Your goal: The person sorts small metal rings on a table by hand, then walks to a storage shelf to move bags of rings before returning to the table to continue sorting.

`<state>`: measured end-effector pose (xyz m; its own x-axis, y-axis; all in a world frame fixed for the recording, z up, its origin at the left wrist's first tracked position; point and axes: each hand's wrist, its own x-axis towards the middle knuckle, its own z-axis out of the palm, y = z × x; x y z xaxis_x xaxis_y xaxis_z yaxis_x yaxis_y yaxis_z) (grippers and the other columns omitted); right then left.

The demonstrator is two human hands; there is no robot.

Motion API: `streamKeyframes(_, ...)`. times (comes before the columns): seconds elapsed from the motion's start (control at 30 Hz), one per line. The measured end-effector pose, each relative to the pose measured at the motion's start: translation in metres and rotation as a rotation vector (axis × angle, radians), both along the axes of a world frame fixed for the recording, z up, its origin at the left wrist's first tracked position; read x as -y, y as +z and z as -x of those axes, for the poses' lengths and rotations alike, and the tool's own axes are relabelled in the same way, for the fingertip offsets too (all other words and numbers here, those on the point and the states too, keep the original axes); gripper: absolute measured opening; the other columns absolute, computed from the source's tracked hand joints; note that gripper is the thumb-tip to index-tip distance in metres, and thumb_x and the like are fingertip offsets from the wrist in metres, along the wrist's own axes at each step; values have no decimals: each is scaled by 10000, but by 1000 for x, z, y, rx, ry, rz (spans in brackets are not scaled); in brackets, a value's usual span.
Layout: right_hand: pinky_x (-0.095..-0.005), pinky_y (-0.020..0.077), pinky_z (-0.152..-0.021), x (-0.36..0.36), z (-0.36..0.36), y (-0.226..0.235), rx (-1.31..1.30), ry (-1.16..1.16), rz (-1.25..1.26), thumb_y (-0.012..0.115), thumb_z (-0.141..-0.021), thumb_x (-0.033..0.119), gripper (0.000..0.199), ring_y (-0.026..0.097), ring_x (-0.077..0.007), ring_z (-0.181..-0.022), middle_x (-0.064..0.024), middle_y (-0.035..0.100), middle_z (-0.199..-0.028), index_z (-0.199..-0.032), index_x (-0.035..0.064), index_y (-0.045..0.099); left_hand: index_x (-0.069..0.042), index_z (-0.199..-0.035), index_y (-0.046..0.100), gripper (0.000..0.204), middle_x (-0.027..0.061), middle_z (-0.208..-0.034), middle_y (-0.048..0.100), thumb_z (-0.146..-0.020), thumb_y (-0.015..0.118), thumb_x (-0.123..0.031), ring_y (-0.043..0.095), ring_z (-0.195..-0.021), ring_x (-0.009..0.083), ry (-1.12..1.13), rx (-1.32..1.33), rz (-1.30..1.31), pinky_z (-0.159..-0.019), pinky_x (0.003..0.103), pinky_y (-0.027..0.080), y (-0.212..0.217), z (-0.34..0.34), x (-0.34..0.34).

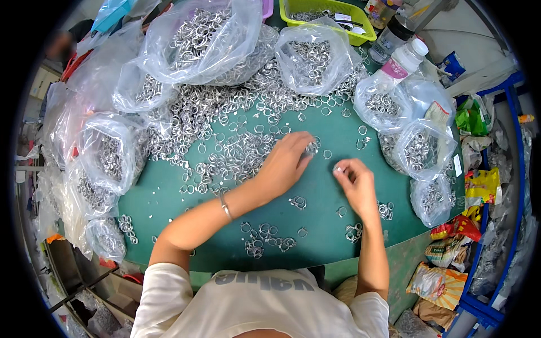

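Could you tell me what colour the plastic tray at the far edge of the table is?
The tray is yellow-green, seen best in the head view.

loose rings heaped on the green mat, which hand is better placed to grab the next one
Probably the left hand: its fingertips already rest at the edge of the loose rings. The right hand is busy pinching a small ring, farther from the heap.
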<state>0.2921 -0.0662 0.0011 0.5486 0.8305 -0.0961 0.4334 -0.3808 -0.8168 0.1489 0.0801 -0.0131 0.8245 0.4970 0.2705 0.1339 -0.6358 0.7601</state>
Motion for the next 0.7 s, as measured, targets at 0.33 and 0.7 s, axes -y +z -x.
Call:
streamKeyframes(0.33, -406, 475, -698, -19, 7, 4, 345, 105, -135, 696, -749, 29, 252, 577, -329, -778, -132, 571, -903, -983, 12, 603, 3, -1228, 466, 377, 104, -1059, 604, -862, 516, 81, 631, -913, 161, 33, 71, 1042, -722, 256, 504, -1, 36, 6)
streamKeyframes(0.7, -382, 478, -645, 5, 3, -11, 293, 31, -48, 629, -776, -51, 112, 597, -320, -708, -145, 584, -836, -875, -19, 589, -1, -1055, 565, 155, 44, -841, 619, -907, 550, -45, 583, -687, 85, -70, -159, 1082, -608, 234, 471, 4, 54, 8)
